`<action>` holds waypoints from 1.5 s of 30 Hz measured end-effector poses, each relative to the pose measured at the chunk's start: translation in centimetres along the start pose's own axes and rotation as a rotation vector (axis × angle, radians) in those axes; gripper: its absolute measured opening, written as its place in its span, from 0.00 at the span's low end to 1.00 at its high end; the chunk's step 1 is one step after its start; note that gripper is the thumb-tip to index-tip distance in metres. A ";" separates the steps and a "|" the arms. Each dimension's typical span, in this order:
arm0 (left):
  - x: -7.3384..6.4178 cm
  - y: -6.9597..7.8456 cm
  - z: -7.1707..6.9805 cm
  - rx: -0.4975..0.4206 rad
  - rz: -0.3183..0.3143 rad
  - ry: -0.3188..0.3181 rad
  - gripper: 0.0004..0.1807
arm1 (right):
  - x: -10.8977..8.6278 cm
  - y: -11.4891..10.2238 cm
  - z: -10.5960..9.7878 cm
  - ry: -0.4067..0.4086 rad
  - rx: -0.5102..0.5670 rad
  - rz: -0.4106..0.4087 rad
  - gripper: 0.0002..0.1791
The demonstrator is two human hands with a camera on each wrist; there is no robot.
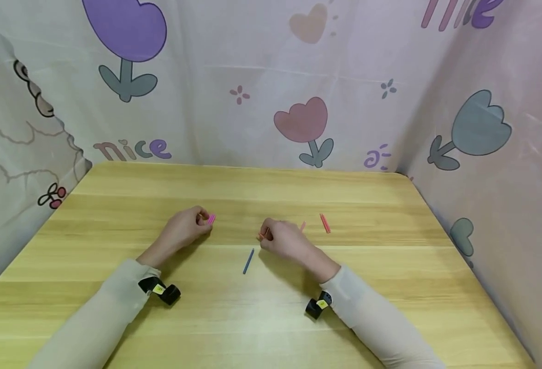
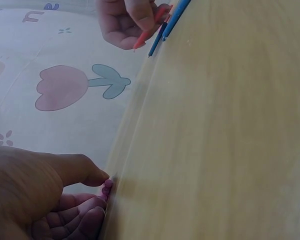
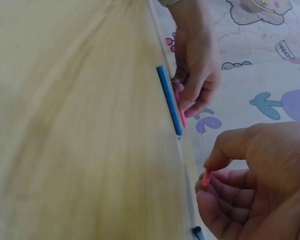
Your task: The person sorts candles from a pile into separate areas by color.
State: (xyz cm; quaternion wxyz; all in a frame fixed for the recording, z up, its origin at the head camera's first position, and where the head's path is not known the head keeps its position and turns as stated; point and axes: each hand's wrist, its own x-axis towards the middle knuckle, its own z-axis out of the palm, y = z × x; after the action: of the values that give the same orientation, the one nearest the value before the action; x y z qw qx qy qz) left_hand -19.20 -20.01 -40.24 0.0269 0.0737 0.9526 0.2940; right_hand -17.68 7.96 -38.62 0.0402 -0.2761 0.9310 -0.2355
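My left hand pinches a small bunch of pink candles low over the table, thumb on one side and fingers on the other. The bunch's round ends show in the left wrist view. To the right, my right hand holds a thin orange-red candle between thumb and fingertips. Its near end pokes out in the right wrist view. Between the hands and nearer me lies a blue candle. Another blue candle appears beside the left hand in the right wrist view.
Beyond the right hand, a few red candles lie close together. A coral candle shows partly from behind that hand. The wooden table meets patterned cloth along its back and sides.
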 end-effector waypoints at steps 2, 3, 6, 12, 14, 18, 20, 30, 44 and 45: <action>0.1 0.1 0.0 -0.006 0.001 -0.002 0.17 | 0.0 0.1 -0.2 0.019 0.009 -0.008 0.04; 0.1 0.1 0.0 -0.010 0.002 -0.006 0.17 | 0.0 0.2 -0.3 0.024 0.014 -0.007 0.04; 0.1 0.1 0.0 -0.016 0.000 -0.012 0.17 | -0.1 0.4 -0.5 0.029 0.020 0.003 0.05; 0.0 0.3 -0.3 -0.019 0.005 -0.008 0.17 | -0.3 0.8 -0.8 0.006 0.057 0.024 0.05; 0.0 0.4 -0.3 -0.020 0.003 -0.014 0.17 | -0.4 1.0 -0.9 0.008 0.074 0.025 0.05; 0.0 0.5 -0.4 -0.018 0.004 -0.024 0.20 | -0.6 1.2 -1.1 0.025 0.096 0.027 0.05; -0.1 0.5 -0.4 -0.014 0.006 -0.024 0.20 | -0.7 1.3 -1.3 0.037 0.099 0.037 0.06; -0.4 1.2 -0.6 -0.071 0.052 0.018 0.16 | -1.0 2.1 -2.2 0.042 0.161 0.101 0.06; -1.4 3.4 -0.2 -0.068 0.123 -0.033 0.17 | -1.4 3.7 -3.0 0.089 0.167 0.128 0.07; -1.5 3.6 -0.1 -0.067 0.129 -0.036 0.17 | -1.5 3.8 -3.0 0.086 0.170 0.135 0.08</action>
State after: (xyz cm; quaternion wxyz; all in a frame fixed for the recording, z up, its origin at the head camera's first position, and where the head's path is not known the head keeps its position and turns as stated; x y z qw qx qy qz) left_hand -17.25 -17.33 -38.10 0.0274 0.1395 0.9347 0.3257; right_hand -18.95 12.81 -37.83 0.0393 -0.1982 0.9250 -0.3218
